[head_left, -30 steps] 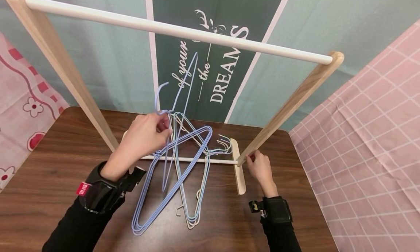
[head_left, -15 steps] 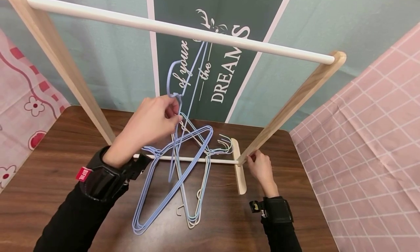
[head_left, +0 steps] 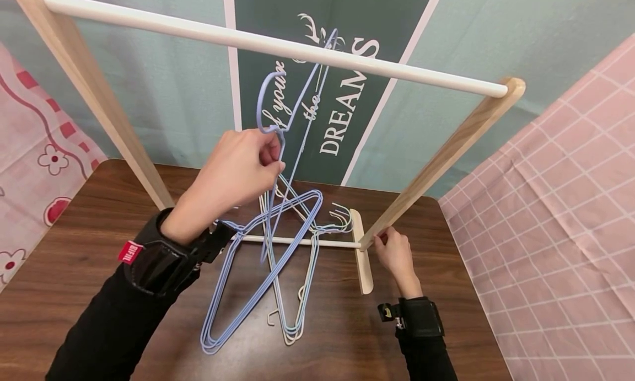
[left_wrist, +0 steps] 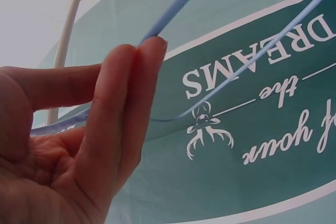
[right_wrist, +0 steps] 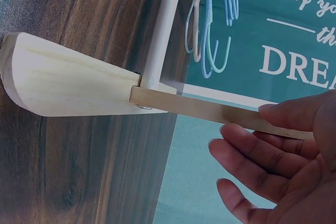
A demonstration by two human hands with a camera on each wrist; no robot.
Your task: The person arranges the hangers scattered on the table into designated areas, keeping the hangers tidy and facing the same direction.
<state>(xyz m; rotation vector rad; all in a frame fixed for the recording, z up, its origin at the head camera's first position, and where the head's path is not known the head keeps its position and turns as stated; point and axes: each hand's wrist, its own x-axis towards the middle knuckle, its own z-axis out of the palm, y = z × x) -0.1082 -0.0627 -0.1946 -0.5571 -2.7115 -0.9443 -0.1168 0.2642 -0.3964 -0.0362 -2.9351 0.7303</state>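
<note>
My left hand [head_left: 233,168] pinches a blue wire hanger [head_left: 259,102] just below its hook, between thumb and fingers. It holds the hanger up under the white top rail [head_left: 278,46] of a clothes rack; the hook faces up, and one corner shows beyond the rail. In the left wrist view the blue wire [left_wrist: 178,6] rises from the fingertips. My right hand [head_left: 395,255] grips the rack's right wooden post [head_left: 436,163] low down, close to its foot [head_left: 365,271]. The right wrist view has thumb and fingers on either side of this post [right_wrist: 205,109].
Several blue hangers [head_left: 284,262] lie stacked across the rack's lower white bar [head_left: 337,244], overlapping a pile of pale green and white hangers [head_left: 292,334]. The rack stands on a dark wood table [head_left: 342,337]. A lettered curtain hangs behind, with pink cloths at both sides.
My left hand has lifted the blue hanger up and to the right, bringing its hook closer to the top rail. The right hand stays at the post.
</note>
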